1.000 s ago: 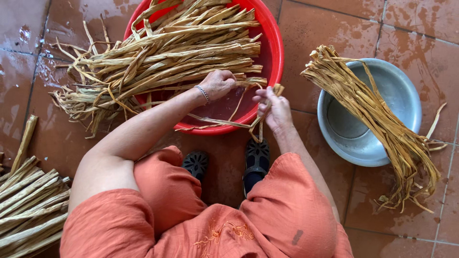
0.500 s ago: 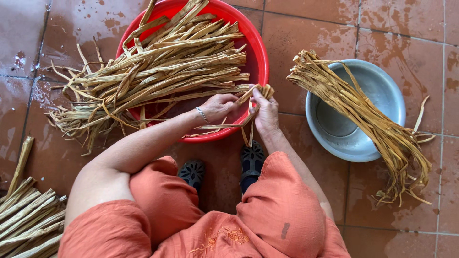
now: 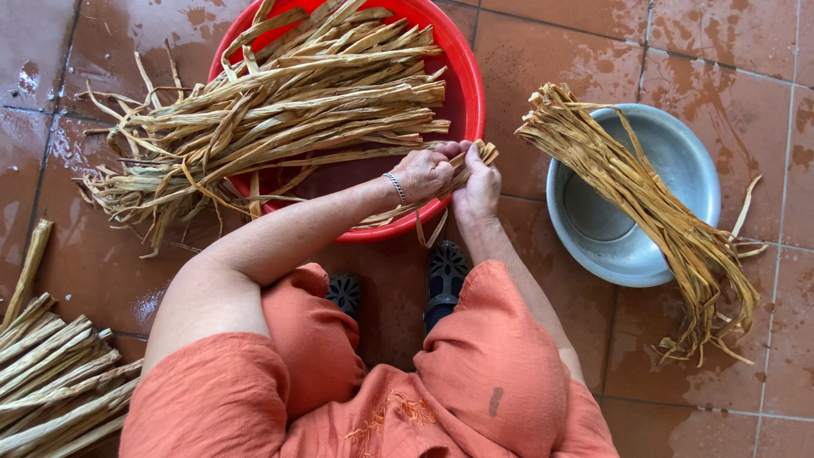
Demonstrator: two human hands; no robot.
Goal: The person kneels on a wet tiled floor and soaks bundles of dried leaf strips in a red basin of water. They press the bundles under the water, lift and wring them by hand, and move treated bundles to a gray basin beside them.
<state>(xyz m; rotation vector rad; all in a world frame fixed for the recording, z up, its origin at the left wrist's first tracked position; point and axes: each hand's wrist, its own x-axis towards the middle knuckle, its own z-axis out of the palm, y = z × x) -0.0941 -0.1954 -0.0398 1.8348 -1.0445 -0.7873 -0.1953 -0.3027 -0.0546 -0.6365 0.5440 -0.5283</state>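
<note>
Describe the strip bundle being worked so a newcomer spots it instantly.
Start at the round red plastic basin heaped with tan fibre strips. At its near rim, the left hand and right hand pinch a small tan strip bundle, the only bundle held.

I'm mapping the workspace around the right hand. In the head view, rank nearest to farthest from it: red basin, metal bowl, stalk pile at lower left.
1. red basin, directly under the right hand.
2. metal bowl, to its right.
3. stalk pile, far lower left.

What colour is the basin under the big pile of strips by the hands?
Bright red: the basin shows plainly in the head view, its rim visible around the tan strips.
</note>
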